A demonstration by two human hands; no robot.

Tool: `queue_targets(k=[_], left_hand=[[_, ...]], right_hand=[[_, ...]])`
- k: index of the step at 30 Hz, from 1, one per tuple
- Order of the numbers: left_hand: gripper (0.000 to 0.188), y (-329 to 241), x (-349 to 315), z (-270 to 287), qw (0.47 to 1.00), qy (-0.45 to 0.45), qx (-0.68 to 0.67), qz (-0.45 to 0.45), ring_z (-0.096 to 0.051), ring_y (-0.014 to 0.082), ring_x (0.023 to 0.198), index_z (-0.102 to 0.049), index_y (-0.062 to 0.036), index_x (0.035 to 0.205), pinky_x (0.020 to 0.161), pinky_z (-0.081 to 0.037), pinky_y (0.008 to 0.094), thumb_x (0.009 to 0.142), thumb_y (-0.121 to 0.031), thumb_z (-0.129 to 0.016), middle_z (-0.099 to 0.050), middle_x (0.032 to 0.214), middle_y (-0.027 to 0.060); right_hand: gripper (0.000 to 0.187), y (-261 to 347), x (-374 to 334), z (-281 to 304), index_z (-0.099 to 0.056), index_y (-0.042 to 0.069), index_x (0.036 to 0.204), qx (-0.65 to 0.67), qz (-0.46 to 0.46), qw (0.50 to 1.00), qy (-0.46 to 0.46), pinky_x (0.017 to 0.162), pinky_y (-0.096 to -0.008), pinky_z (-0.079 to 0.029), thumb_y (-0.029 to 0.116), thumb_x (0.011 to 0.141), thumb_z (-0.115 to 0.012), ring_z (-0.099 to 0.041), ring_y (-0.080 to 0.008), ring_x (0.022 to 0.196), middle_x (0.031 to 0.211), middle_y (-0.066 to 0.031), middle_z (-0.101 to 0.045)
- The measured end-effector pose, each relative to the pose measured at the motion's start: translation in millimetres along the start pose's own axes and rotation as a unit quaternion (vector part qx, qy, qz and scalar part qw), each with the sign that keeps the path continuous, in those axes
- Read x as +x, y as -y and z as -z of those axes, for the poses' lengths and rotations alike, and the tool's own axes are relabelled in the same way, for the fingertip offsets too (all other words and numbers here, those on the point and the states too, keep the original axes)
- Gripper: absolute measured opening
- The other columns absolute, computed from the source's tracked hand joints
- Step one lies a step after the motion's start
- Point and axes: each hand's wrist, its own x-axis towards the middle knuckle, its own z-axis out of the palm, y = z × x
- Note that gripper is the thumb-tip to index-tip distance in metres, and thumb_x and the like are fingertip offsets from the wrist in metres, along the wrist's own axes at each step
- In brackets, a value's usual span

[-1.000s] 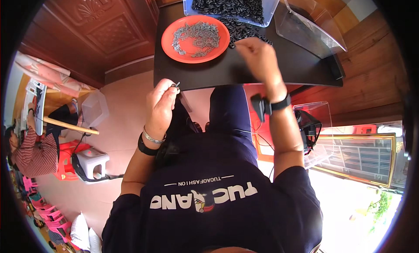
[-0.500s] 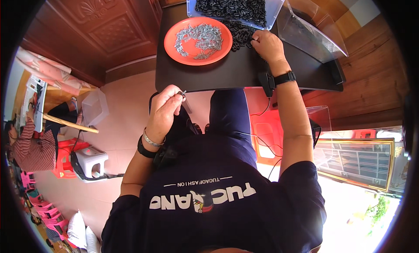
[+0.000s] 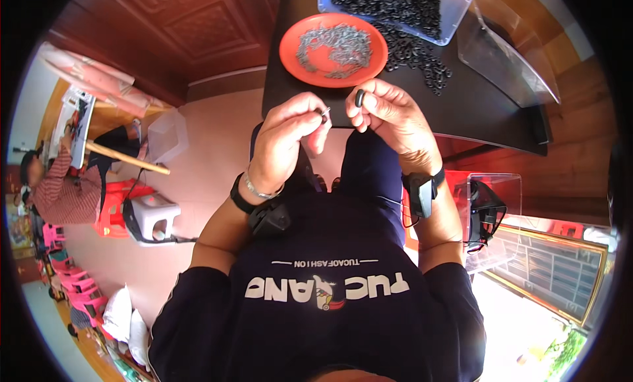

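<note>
My left hand (image 3: 280, 141) pinches a small dark piece with a silver metal pin (image 3: 326, 112) sticking out, between thumb and fingertips. Opposite it, my right hand (image 3: 402, 121) grips a small black oval ring-like piece (image 3: 359, 98). The two hands face each other over the near edge of the table, a short gap apart. Beyond them sits an orange-red plate (image 3: 288, 56) of small silver metal pieces (image 3: 356, 47). Loose black ring-like pieces (image 3: 425, 65) lie right of the plate, below a clear plastic bin (image 3: 456, 23) filled with more of them.
The dark table (image 3: 488, 121) carries a clear plastic cover (image 3: 504, 59) at its right. A clear box (image 3: 511, 197) holding a black strapped item stands lower right. At far left, another person (image 3: 62, 191) sits near a white stool (image 3: 155, 217). A wooden door (image 3: 198, 32) rises behind.
My right hand has come back from the black pile toward my left hand, bringing a black oval piece. The left hand has risen slightly. The whole view has shifted.
</note>
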Motion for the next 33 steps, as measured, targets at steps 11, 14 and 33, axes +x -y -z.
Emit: queue_targets(k=[11, 14, 33], left_hand=[[0.021, 21, -6, 10, 0.998, -0.026, -0.053, -0.012, -0.052, 0.0166, 0.063, -0.050, 0.0001, 0.087, 0.063, -0.045, 0.0295, 0.092, -0.019, -0.042, -0.053, 0.069, 0.0089], [0.023, 25, -8, 11, 0.995, -0.035, -0.091, -0.003, -0.056, 0.0138, 0.063, -0.055, 0.0011, 0.087, 0.062, -0.042, 0.0236, 0.089, -0.018, -0.043, -0.058, 0.070, 0.0072], [0.021, 16, -19, 19, 0.989, -0.062, -0.128, -0.046, -0.057, 0.0168, 0.065, -0.054, -0.0004, 0.085, 0.064, -0.043, 0.0266, 0.088, -0.019, -0.044, -0.056, 0.070, 0.0078]], right_hand=[[0.014, -39, 9, -20, -0.064, 0.001, 0.099, -0.001, 0.019, 1.000, -0.020, 0.067, -0.0235, -0.048, 0.009, 0.087, -0.064, -0.060, -0.0100, 0.073, 0.085, -0.0043, -0.066], [0.013, -37, 5, -33, -0.065, 0.000, 0.098, -0.071, 0.072, 0.994, -0.050, 0.068, -0.0242, -0.050, 0.004, 0.086, -0.064, -0.061, -0.0102, 0.075, 0.085, -0.0050, -0.067], [0.019, -37, 0, -63, -0.060, -0.003, 0.104, -0.062, 0.107, 0.992, -0.025, 0.067, -0.0259, -0.054, -0.007, 0.085, -0.060, -0.063, -0.0135, 0.073, 0.082, -0.0098, -0.064]])
